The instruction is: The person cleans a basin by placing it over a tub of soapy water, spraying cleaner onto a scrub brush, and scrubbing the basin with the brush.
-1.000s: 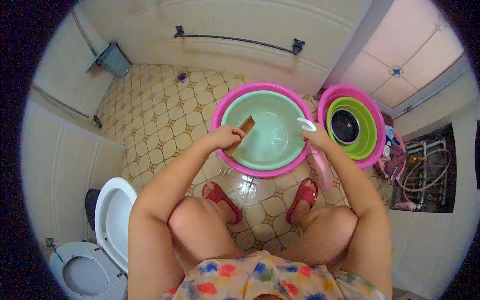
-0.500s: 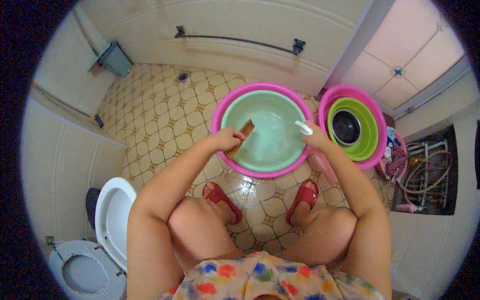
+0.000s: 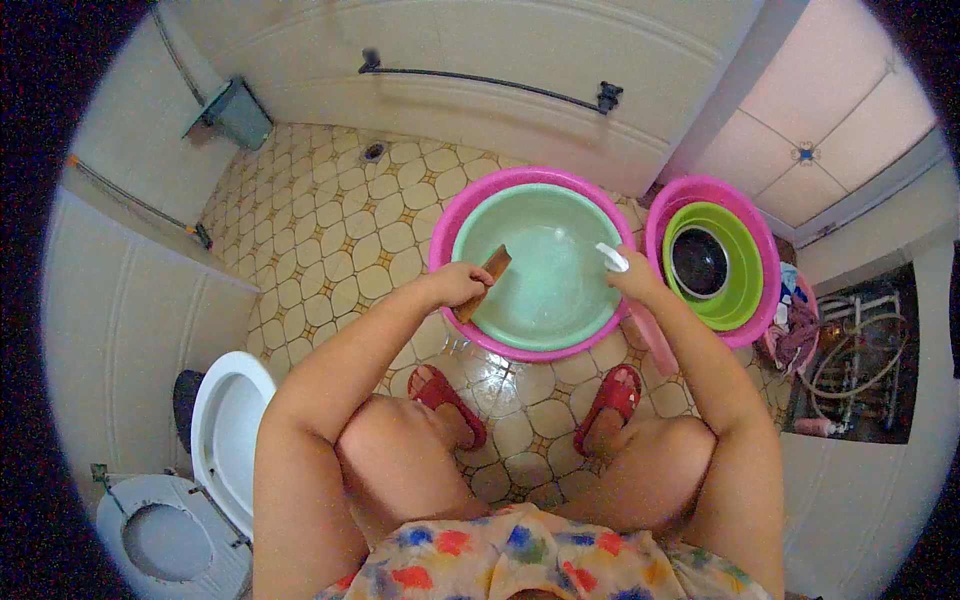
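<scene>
My left hand (image 3: 462,284) is closed around a flat brown wooden-looking piece (image 3: 497,263), tilted over the left rim of a mint-green basin (image 3: 550,190). This basin sits inside a larger pink basin (image 3: 440,225) and has what looks like clear water in it. At the right rim, my right hand (image 3: 632,278) is closed on a slim white thing (image 3: 611,257), which points in over the basin. A long pink strip (image 3: 654,342) shows below that hand, partly behind the forearm; I cannot tell whether it joins the white thing.
To the right, another pink basin (image 3: 655,230) holds a lime-green basin (image 3: 752,250) with a dark-bottomed bowl (image 3: 699,262). Clothes (image 3: 793,325) lie beside pipes (image 3: 850,350) in a wall opening. A toilet (image 3: 232,430) stands at left, and a floor drain (image 3: 374,151) lies beyond.
The view has shifted slightly, so the basins appear a little further right and lower. Both hands keep their holds at the basin's two sides.
</scene>
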Available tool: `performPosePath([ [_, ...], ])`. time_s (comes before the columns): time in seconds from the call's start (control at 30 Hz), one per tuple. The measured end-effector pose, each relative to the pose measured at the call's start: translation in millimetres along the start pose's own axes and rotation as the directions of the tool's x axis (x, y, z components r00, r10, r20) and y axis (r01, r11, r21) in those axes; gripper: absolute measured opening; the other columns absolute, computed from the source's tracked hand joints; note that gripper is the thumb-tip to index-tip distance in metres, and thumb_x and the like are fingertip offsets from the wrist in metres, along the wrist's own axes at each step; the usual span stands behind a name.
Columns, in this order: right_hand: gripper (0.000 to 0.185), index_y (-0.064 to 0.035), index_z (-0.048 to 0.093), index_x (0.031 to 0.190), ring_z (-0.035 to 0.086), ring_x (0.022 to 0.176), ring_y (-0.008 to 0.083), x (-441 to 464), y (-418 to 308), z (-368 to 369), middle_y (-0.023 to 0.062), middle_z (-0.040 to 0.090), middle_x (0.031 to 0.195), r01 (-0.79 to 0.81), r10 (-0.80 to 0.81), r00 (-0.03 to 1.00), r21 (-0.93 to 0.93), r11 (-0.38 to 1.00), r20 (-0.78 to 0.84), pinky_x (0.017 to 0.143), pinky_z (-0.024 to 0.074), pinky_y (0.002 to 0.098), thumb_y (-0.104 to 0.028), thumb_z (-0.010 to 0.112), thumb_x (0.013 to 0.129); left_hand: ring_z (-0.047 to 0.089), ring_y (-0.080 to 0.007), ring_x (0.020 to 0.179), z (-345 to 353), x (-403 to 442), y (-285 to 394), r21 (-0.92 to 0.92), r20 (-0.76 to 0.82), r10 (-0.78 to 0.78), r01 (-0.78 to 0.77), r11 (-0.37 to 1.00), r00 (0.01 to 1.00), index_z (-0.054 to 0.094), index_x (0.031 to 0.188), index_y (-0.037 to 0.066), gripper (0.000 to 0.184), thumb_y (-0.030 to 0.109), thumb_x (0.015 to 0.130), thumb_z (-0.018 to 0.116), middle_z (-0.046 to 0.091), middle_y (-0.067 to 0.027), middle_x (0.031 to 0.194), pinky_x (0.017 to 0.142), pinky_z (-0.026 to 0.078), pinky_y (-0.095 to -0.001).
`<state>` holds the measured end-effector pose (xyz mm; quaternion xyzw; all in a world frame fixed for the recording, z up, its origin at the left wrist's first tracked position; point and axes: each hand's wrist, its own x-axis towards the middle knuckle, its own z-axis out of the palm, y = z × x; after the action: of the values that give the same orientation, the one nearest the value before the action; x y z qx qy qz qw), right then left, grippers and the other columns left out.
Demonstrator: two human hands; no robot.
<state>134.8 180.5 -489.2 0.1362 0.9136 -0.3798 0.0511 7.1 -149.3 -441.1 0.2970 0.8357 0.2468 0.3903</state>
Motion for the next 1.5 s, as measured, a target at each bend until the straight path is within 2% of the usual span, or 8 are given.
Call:
performPosePath([
  [0.1, 0.029, -0.0065, 0.054, 0.088, 0.059, 0.073, 0.0242, -3, -9, -5, 0.0100, 0.059, 0.077, 0.025, -0.030, 0.995, -0.059, 0.998, -0.091, 0.067, 0.0461, 0.0365, -0.014, 0.065, 0.062, 0.061, -0.0208, 0.085, 0, 0, -2, -0.022, -0.010, -0.009, 0.009, 1.000, 1.000, 0.063, 0.104, 0.009, 0.033, 0.016, 0.074, 0.053, 0.064, -0.0106, 0.094, 0.077, 0.047, -0.0311],
  [0.5, 0.030, -0.0069, 0.056, 0.091, 0.060, 0.075, 0.0253, -6, -2, -3, 0.0102, 0.061, 0.080, 0.045, -0.048, 0.996, -0.043, 0.998, -0.081, 0.069, 0.0475, 0.0370, -0.015, 0.064, 0.063, 0.061, -0.0204, 0.087, -3, -9, 13, -0.032, -0.011, -0.073, 0.072, 0.997, 0.997, 0.061, 0.107, 0.010, 0.034, 0.017, 0.074, 0.053, 0.064, -0.0102, 0.097, 0.078, 0.047, -0.0313],
  [0.6, 0.041, -0.0049, 0.057, 0.099, 0.060, 0.087, 0.0303, -4, 3, -5, 0.0145, 0.062, 0.092, 0.066, -0.070, 0.995, -0.046, 0.997, -0.071, 0.079, 0.0464, 0.0382, -0.017, 0.069, 0.061, 0.061, -0.0201, 0.087, -4, -7, 13, -0.021, -0.023, -0.054, 0.053, 0.998, 0.998, 0.062, 0.106, 0.011, 0.034, 0.017, 0.074, 0.053, 0.064, -0.0100, 0.096, 0.078, 0.047, -0.0312],
  [0.8, 0.030, -0.0060, 0.057, 0.090, 0.060, 0.074, 0.0247, -2, 3, -2, 0.0101, 0.061, 0.078, 0.028, -0.032, 0.996, -0.049, 0.998, -0.087, 0.068, 0.0477, 0.0366, -0.014, 0.064, 0.061, 0.061, -0.0204, 0.086, -5, -11, 20, -0.083, -0.023, -0.069, 0.066, 0.994, 0.997, 0.061, 0.107, 0.010, 0.033, 0.017, 0.075, 0.053, 0.064, -0.0101, 0.097, 0.079, 0.047, -0.0313],
  [0.9, 0.038, -0.0045, 0.055, 0.095, 0.060, 0.085, 0.0307, 1, 4, -3, 0.0153, 0.061, 0.091, -0.030, 0.031, 0.999, 0.052, 0.998, -0.032, 0.076, 0.0469, 0.0390, -0.017, 0.069, 0.062, 0.061, -0.0206, 0.087, -5, -14, 26, -0.101, -0.009, -0.083, 0.082, 0.991, 0.997, 0.061, 0.107, 0.009, 0.034, 0.016, 0.075, 0.054, 0.063, -0.0106, 0.097, 0.079, 0.047, -0.0313],
  [1.1, 0.026, -0.0059, 0.056, 0.085, 0.059, 0.069, 0.0267, -4, -6, -5, 0.0117, 0.060, 0.075, 0.091, -0.097, 0.985, -0.048, 0.995, -0.141, 0.065, 0.0474, 0.0378, -0.016, 0.064, 0.062, 0.060, -0.0203, 0.088, -1, -4, 19, -0.104, -0.049, -0.018, 0.013, 0.995, 0.999, 0.060, 0.108, 0.007, 0.034, 0.014, 0.075, 0.054, 0.063, -0.0111, 0.097, 0.079, 0.047, -0.0300],
  [1.3, 0.036, -0.0042, 0.054, 0.097, 0.059, 0.084, 0.0321, -5, -18, -12, 0.0168, 0.060, 0.089, 0.030, -0.038, 0.995, -0.085, 0.996, -0.096, 0.075, 0.0470, 0.0391, -0.019, 0.066, 0.066, 0.060, -0.0198, 0.088, 0, -4, 19, -0.131, -0.069, -0.026, 0.017, 0.991, 0.997, 0.060, 0.108, 0.006, 0.034, 0.012, 0.075, 0.053, 0.063, -0.0109, 0.098, 0.079, 0.047, -0.0295],
  [1.5, 0.036, -0.0034, 0.054, 0.095, 0.059, 0.083, 0.0335, -11, -26, -15, 0.0173, 0.060, 0.088, 0.001, -0.004, 0.996, -0.030, 1.000, -0.091, 0.075, 0.0466, 0.0409, -0.021, 0.065, 0.066, 0.060, -0.0193, 0.087, -1, -4, 22, -0.078, -0.051, -0.022, 0.018, 0.997, 0.998, 0.060, 0.107, 0.006, 0.033, 0.013, 0.075, 0.053, 0.063, -0.0103, 0.097, 0.078, 0.047, -0.0297],
])
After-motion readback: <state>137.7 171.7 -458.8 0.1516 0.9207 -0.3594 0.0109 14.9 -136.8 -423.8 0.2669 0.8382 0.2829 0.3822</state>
